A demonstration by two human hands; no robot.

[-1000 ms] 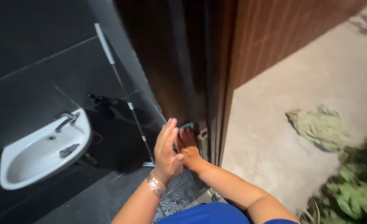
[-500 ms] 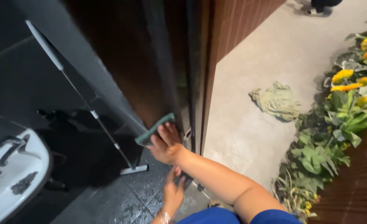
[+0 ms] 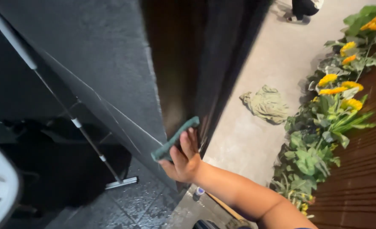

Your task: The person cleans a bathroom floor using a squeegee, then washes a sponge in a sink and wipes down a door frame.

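Green scrub pad (image 3: 175, 138) pressed against the dark door (image 3: 188, 63).

The right hand (image 3: 183, 159) grips the pad from beneath, fingers flat along the door's edge. A long-handled squeegee (image 3: 75, 123) leans at left, seemingly on wet tiles; a crumpled cloth (image 3: 266, 104) lies on the floor beside sunflowers (image 3: 336, 89).

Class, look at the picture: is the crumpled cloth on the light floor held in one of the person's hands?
No: the crumpled cloth lies alone on the floor, while the right hand presses a green pad against the door.
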